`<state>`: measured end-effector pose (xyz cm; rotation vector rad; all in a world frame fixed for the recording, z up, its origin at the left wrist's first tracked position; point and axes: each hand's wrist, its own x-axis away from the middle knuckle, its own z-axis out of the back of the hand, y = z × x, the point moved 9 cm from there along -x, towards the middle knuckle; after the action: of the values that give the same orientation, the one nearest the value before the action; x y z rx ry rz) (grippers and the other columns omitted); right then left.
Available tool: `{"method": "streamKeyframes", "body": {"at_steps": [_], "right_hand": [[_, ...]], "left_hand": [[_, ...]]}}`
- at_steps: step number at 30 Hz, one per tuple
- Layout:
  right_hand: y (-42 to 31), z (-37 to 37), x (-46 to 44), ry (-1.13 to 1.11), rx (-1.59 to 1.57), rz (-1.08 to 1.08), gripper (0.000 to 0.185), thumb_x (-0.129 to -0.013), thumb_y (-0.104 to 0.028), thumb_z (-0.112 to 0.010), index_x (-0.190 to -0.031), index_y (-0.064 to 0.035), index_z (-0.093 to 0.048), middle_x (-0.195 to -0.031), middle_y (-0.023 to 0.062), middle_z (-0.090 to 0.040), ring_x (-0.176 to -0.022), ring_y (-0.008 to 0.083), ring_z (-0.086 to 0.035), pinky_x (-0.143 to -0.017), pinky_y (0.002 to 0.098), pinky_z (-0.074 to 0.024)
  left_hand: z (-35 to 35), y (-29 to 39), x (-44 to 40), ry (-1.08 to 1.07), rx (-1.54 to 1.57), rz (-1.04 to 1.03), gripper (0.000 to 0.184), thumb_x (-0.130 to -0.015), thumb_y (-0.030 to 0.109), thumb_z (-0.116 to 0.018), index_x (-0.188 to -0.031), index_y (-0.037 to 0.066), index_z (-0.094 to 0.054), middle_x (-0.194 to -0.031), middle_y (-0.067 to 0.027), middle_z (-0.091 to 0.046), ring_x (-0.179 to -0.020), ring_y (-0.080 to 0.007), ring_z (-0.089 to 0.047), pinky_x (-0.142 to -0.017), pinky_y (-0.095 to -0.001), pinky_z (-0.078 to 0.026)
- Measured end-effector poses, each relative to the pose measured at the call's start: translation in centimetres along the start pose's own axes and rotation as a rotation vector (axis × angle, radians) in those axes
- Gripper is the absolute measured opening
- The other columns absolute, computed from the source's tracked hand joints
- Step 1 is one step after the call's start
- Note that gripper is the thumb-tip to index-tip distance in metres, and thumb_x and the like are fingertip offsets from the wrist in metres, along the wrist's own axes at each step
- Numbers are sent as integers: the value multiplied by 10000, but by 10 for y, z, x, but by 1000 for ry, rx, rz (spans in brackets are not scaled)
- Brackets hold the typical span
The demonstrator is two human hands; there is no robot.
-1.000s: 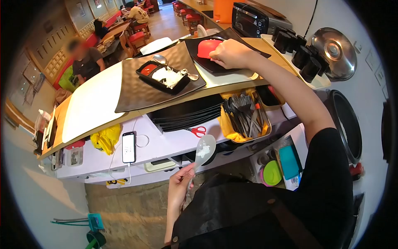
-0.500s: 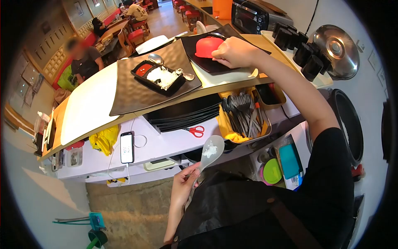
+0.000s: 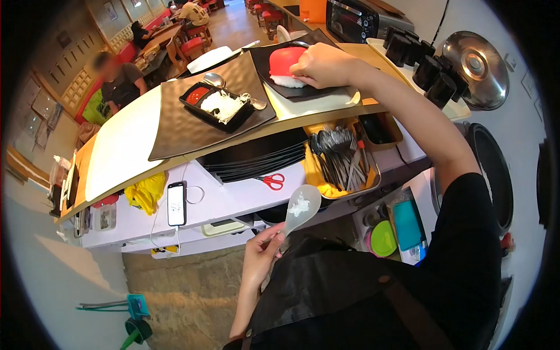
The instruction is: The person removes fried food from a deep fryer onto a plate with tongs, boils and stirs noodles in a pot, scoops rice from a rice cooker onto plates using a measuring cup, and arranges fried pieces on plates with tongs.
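My right hand (image 3: 324, 65) grips a red bowl (image 3: 286, 60) that is upside down over a black square plate (image 3: 326, 92). A mound of white rice (image 3: 288, 81) shows under the bowl's raised rim. Near my waist, my left hand (image 3: 263, 254) is closed around the handle of a translucent rice paddle (image 3: 303, 205), whose blade points up and carries a clump of rice (image 3: 300, 205). To the left on the counter, a dark rippled plate (image 3: 175, 125) bears a black divided dish (image 3: 228, 124) with red sauce and white shreds, and spoons beside it.
Below the counter are stacked black plates (image 3: 256, 166), red scissors (image 3: 272, 182), a cutlery bin (image 3: 373, 182) and a charging phone (image 3: 176, 204). Black cups (image 3: 438, 90) and a metal lid (image 3: 475, 70) stand at right, above a rice cooker (image 3: 506, 175). A person (image 3: 121, 79) sits beyond the counter.
The red bowl has risen slightly, and white rice now shows beneath it. My left hand still holds the paddle almost in the same place. The view has shifted a little.
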<state>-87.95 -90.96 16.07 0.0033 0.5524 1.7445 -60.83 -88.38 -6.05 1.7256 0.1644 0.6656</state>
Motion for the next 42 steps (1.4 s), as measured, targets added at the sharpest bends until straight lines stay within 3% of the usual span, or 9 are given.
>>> {"method": "streamKeyframes", "body": {"at_steps": [7, 11, 13, 16, 22, 26, 30, 36, 42], "right_hand": [[33, 34, 1, 84, -53, -210, 196, -793, -239, -576, -688, -74, -597, -578, 148, -547, -584, 324, -566, -552, 406, -454], [48, 82, 33, 451, -65, -394, 204, -819, -247, -569, -727, -64, -581, -588, 158, -535, -579, 338, -549, -532, 405, -439], [53, 99, 60, 635, -88, -528, 215, -831, -248, -564, -738, -54, -570, -591, 163, -527, -578, 345, -540, -526, 401, -426], [53, 107, 102, 813, -81, -719, 240, -852, -253, -552, -745, -39, -534, -594, 177, -513, -574, 366, -519, -517, 400, -402], [55, 99, 177, 888, -14, -1077, 229, -875, -233, -513, -760, -34, -517, -649, 198, -545, -634, 400, -537, -544, 427, -410], [70, 77, 204, 757, 82, -1262, 245, -899, -251, -468, -812, -26, -512, -679, 222, -580, -689, 424, -563, -585, 478, -426], [88, 51, 209, 627, 126, -1315, 223, -916, -254, -433, -898, -32, -452, -684, 246, -584, -688, 442, -567, -580, 514, -425], [113, 19, 203, 611, 8, -1300, 194, -924, -222, -408, -920, -28, -395, -714, 273, -577, -695, 439, -572, -579, 537, -419], [137, -24, 190, 443, -33, -1286, 236, -888, -238, -466, -929, -10, -423, -799, 277, -584, -773, 443, -573, -669, 529, -429]], "left_hand": [[6, 53, 2, -15, -183, -113, 315, -863, 200, -594, -1161, 98, -586, -773, 55, -541, -564, -11, -400, -491, -170, -334], [5, 229, -12, 182, -606, -708, 319, -869, 164, -560, -1159, 31, -576, -900, -20, -637, -742, -67, -508, -652, -211, -423], [-13, 285, -47, 238, -814, -710, 322, -872, 281, -543, -1082, 51, -627, -692, -100, -600, -663, -67, -494, -626, -254, -415], [-45, 340, -125, 242, -1064, -909, 326, -811, 310, -576, -976, 42, -662, -800, -203, -643, -765, -289, -637, -714, -338, -480], [-74, 339, -232, 132, -1478, -404, 388, -732, 290, -616, -971, -15, -628, -998, -220, -614, -932, -333, -608, -788, -371, -474], [-68, 334, -223, 141, -1421, -432, 425, -743, 327, -632, -984, -22, -620, -1011, -212, -613, -942, -318, -603, -793, -359, -468], [-21, 337, -123, 457, -1137, -789, 526, -733, 461, -648, -923, -29, -625, -864, -199, -627, -846, -314, -611, -746, -369, -458], [152, 277, -21, 1192, -1107, -570, 389, -765, 339, -647, -715, -34, -545, -635, -165, -580, -612, -271, -590, -593, -376, -449], [199, 228, -81, 689, -570, -285, 339, -747, 290, -673, -639, 93, -419, -557, 26, -371, -454, -81, -332, -385, -259, -266]]}}
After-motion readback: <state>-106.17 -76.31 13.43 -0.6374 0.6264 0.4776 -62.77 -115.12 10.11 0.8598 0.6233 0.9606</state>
